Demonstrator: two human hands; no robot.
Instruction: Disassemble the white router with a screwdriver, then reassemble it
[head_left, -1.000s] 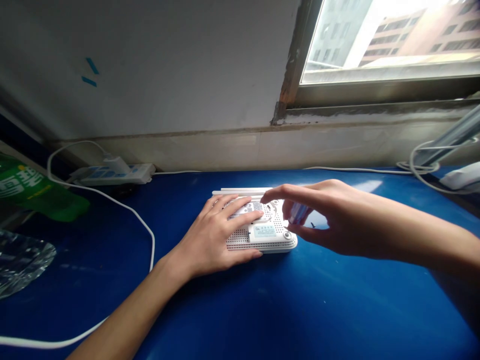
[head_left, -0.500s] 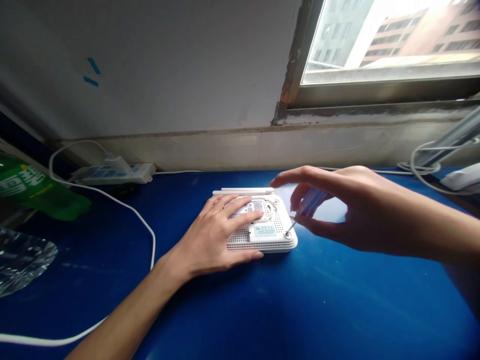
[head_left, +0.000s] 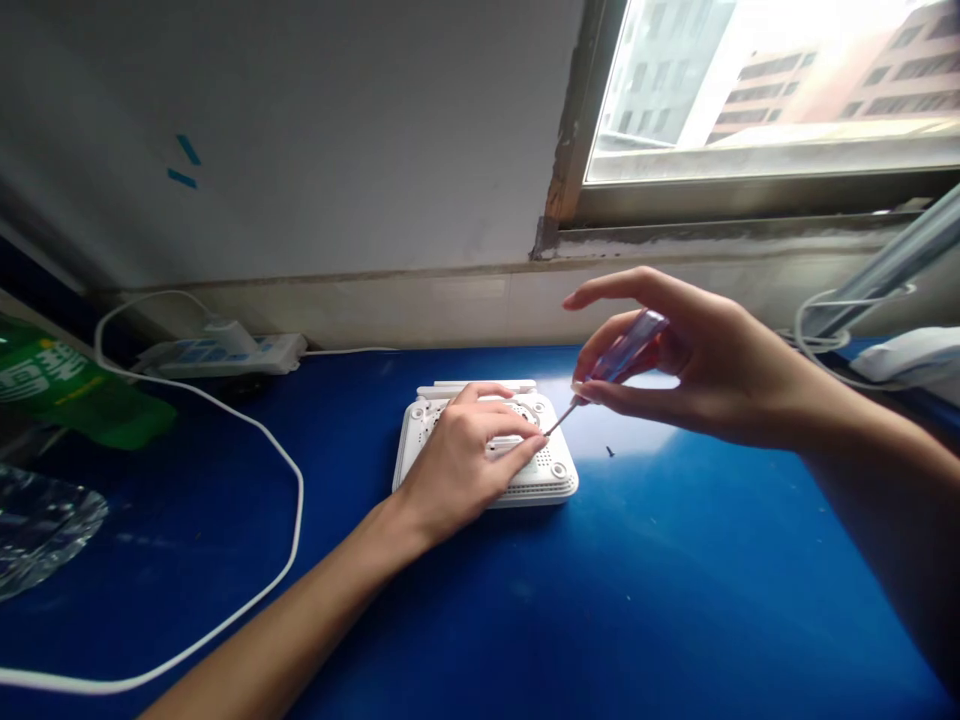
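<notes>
A white router (head_left: pixel 566 488) lies underside up on the blue table, its antennas (head_left: pixel 472 387) along the far edge. My left hand (head_left: pixel 469 450) rests over it, thumb and forefinger pinched together at the screwdriver's tip. Whether a screw sits between those fingertips is too small to tell. My right hand (head_left: pixel 675 360) grips a screwdriver (head_left: pixel 626 345) by its clear purplish handle, forefinger lifted off. The thin shaft slants down left to the left fingertips, above the router. A small dark screw (head_left: pixel 610 452) lies on the table right of the router.
At the left are a green bottle (head_left: pixel 82 385), a clear plastic bottle (head_left: pixel 45 530) and a white power strip (head_left: pixel 225 355). A white cable (head_left: pixel 289 480) curves across the table's left side. Another cable coils around a grey post (head_left: pixel 877 265) at the right, below the window.
My right hand has raised the screwdriver off the router's near right corner hole and moved its tip left. My left hand has gone from lying flat to pinching at that tip. The loose screw now shows.
</notes>
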